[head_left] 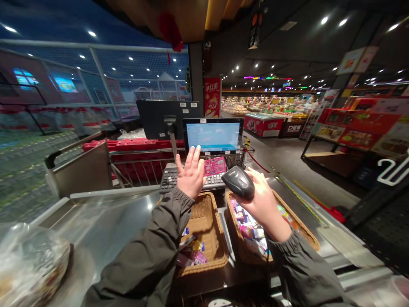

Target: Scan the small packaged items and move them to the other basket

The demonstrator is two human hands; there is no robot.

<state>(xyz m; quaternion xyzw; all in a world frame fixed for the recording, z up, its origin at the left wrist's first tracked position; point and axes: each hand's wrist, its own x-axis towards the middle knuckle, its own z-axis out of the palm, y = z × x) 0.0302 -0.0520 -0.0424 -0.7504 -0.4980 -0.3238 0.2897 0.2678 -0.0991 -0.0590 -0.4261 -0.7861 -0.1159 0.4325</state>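
Note:
My left hand is raised with fingers stretched out and apart, just in front of the lit touchscreen and above the keyboard. It holds nothing. My right hand is wrapped round a black barcode scanner, held above the right wicker basket, which is full of small packaged sweets. Below my left forearm the left wicker basket has a few wrapped sweets in it.
A steel checkout counter stretches to the left, with a clear plastic bag of goods at its near left corner. A shopping trolley with red baskets stands behind it. Another monitor's back faces me. An aisle with shelves runs on the right.

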